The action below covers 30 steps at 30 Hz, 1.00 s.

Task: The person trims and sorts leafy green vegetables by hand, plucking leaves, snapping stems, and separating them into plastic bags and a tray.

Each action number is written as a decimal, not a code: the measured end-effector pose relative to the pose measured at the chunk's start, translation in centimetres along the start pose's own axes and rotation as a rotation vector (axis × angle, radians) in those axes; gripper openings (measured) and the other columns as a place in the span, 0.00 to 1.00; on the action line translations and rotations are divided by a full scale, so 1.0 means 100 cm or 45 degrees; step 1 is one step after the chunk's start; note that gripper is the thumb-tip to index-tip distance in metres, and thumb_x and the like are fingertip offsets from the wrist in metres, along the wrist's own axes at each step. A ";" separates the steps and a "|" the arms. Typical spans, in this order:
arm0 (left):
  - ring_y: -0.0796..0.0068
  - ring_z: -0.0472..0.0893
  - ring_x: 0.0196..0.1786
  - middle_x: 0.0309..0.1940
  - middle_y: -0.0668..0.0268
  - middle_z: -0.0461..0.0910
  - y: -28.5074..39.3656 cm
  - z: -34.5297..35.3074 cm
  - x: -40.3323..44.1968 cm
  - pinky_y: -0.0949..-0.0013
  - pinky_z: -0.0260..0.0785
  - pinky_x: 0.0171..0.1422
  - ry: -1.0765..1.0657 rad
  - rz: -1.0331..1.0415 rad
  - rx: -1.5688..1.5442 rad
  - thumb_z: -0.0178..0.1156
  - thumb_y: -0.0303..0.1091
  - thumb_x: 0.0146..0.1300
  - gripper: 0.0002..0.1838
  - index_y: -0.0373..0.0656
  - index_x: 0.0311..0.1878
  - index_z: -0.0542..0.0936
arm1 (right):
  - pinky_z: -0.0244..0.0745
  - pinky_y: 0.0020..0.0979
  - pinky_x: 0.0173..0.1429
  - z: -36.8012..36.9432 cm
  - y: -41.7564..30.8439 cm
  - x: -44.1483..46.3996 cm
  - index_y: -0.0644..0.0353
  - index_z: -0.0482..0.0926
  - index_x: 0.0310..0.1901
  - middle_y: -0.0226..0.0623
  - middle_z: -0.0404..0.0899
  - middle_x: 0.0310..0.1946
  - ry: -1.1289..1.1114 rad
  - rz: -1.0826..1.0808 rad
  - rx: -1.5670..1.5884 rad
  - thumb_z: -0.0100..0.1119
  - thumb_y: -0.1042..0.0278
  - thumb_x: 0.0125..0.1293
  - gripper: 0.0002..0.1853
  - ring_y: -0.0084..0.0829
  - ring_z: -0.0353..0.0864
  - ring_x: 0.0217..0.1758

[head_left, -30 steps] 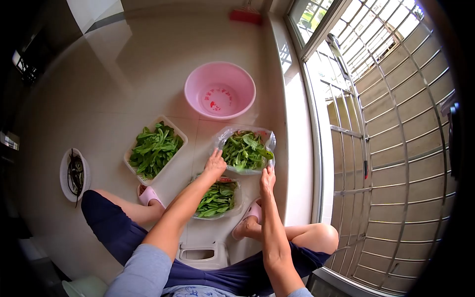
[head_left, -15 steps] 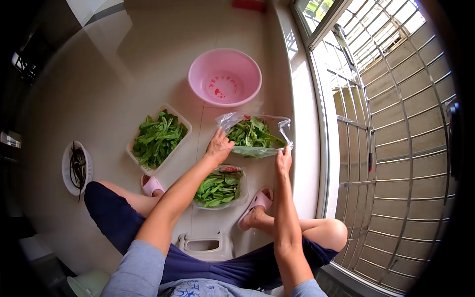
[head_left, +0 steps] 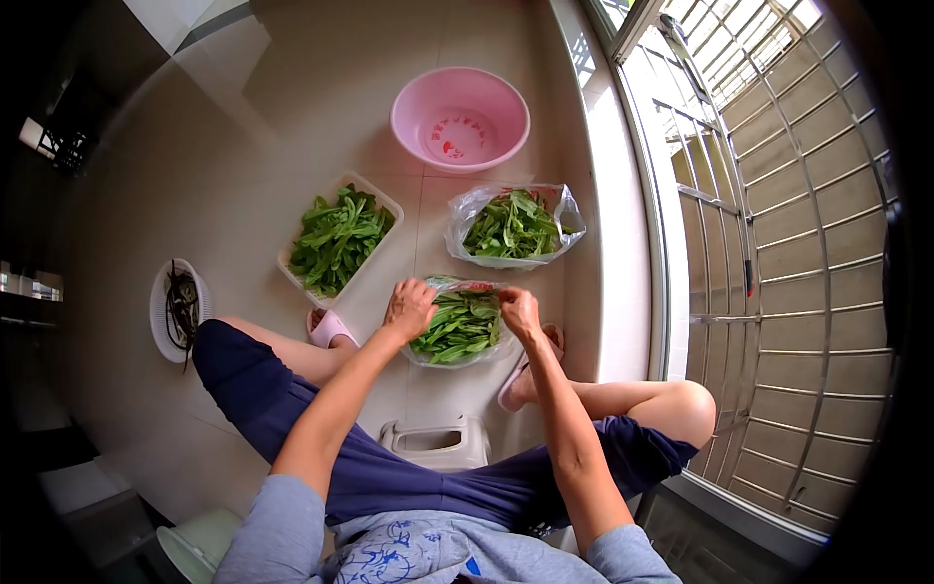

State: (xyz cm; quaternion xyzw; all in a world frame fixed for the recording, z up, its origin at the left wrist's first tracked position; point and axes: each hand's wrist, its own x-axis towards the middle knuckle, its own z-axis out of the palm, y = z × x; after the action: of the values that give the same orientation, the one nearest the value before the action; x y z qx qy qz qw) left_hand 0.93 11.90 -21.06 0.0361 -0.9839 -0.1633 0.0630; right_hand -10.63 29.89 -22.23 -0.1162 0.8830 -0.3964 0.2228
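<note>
Both hands are at the nearer clear plastic bag [head_left: 506,343], which lies on the floor between the feet with leafy greens [head_left: 459,329] inside. My left hand [head_left: 411,309] is closed at the bag's upper left edge, beside the leaves. At its upper right edge, the fingers of my right hand [head_left: 519,311] pinch the plastic. A second plastic bag [head_left: 461,237], spread at the mouth, lies just beyond and holds more leafy greens [head_left: 516,224]. To the left is a white rectangular container [head_left: 387,236] heaped with greens [head_left: 341,240].
A pink basin [head_left: 413,136] stands farther out. On the far left, a white basket [head_left: 201,289] holds dark, thin strands [head_left: 179,307]. A beige plastic stool [head_left: 477,443] is between the legs. The window ledge [head_left: 623,292] and metal bars [head_left: 808,292] run along the right.
My hands have let go of the farther bag and come back to the nearer one, taking hold of its edges. The farther bag now rests on the floor. The camera view has shifted slightly.
</note>
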 end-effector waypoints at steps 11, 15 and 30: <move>0.57 0.61 0.53 0.51 0.54 0.59 0.007 0.016 -0.077 0.60 0.53 0.55 -0.115 -0.434 0.000 0.61 0.34 0.40 0.26 0.38 0.45 0.64 | 0.62 0.35 0.53 0.036 0.076 -0.045 0.60 0.76 0.36 0.56 0.71 0.38 -0.316 0.242 -0.369 0.46 0.75 0.42 0.16 0.46 0.68 0.47; 0.53 0.61 0.53 0.51 0.51 0.60 -0.012 0.034 -0.090 0.61 0.54 0.56 -0.091 -0.999 -0.369 0.61 0.38 0.41 0.33 0.36 0.50 0.60 | 0.61 0.35 0.53 0.032 0.079 -0.041 0.63 0.70 0.43 0.56 0.68 0.42 0.002 0.393 -0.306 0.49 0.73 0.43 0.20 0.49 0.67 0.48; 0.63 0.72 0.37 0.37 0.65 0.73 -0.036 0.085 -0.091 0.58 0.64 0.45 0.171 -1.956 -2.007 0.47 0.32 0.55 0.13 0.46 0.45 0.69 | 0.68 0.40 0.41 0.086 0.177 -0.002 0.63 0.68 0.41 0.40 0.71 0.34 0.107 0.789 0.215 0.51 0.70 0.47 0.16 0.35 0.70 0.35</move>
State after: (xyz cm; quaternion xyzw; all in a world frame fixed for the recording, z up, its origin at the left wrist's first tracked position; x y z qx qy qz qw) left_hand 8.93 12.02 -31.23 0.5967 -0.3138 -0.7386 0.0035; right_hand -6.85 36.05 -40.51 0.1936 0.8488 -0.3859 0.3051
